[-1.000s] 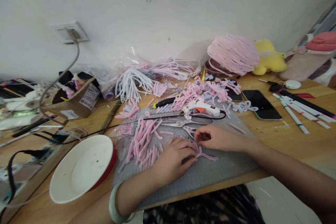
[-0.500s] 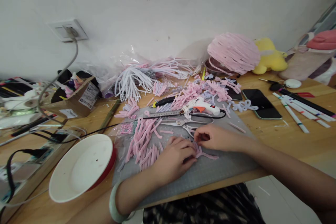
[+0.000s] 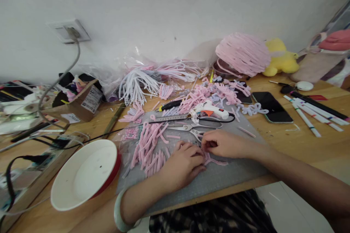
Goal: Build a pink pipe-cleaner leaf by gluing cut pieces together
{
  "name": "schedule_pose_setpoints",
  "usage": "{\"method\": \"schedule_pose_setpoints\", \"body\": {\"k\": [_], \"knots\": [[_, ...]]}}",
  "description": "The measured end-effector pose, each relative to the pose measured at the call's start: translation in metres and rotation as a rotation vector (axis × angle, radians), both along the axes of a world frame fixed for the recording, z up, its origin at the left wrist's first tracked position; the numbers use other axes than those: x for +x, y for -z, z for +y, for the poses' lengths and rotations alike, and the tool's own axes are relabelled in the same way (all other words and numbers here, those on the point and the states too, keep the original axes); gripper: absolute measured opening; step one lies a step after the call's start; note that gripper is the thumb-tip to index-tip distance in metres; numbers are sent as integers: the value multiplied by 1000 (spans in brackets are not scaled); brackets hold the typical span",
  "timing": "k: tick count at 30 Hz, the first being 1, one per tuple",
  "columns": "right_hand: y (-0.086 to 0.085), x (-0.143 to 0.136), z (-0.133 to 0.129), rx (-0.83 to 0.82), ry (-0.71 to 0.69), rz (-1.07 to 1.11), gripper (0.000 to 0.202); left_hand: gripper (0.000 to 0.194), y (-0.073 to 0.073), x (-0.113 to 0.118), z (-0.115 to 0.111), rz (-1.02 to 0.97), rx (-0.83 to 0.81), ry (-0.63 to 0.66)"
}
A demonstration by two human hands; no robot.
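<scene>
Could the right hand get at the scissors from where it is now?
Probably yes. The right hand rests on the grey mat just in front of the scissors, and nothing stands between them. Only the glue gun and its black cord lie beyond the blades.

No legible text or labels.

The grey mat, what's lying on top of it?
On the grey mat lie pink fuzzy sticks, scissors and both hands: left hand, right hand. Whatever lies under the hands is hidden.

Fuzzy pink pipe-cleaner pieces (image 3: 149,145) lie on a matt grey mat (image 3: 218,178) over wood.
</scene>
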State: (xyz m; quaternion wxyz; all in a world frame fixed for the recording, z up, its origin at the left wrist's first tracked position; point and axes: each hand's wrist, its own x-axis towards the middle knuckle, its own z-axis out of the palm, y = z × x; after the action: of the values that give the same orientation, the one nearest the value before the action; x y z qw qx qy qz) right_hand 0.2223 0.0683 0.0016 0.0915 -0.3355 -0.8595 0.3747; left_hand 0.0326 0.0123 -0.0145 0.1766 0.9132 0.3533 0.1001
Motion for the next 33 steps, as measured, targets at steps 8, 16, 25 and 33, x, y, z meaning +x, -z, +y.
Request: {"method": "schedule_pose_setpoints", "body": {"k": [8,16,25,33], "knots": [[-1,-1,0,19,-10,-28,19,13,-4,1,-1,27,-1,5],[-2,-2,-1,36,-21,-57,19,11,4,0,1,0,25,1],[-6,-1,-1,92,-96,-69,16,13,1,-2,1,4,14,18],[-2,3,0,129,-183,-86,17,13,-5,-2,1,2,-19,34]]}}
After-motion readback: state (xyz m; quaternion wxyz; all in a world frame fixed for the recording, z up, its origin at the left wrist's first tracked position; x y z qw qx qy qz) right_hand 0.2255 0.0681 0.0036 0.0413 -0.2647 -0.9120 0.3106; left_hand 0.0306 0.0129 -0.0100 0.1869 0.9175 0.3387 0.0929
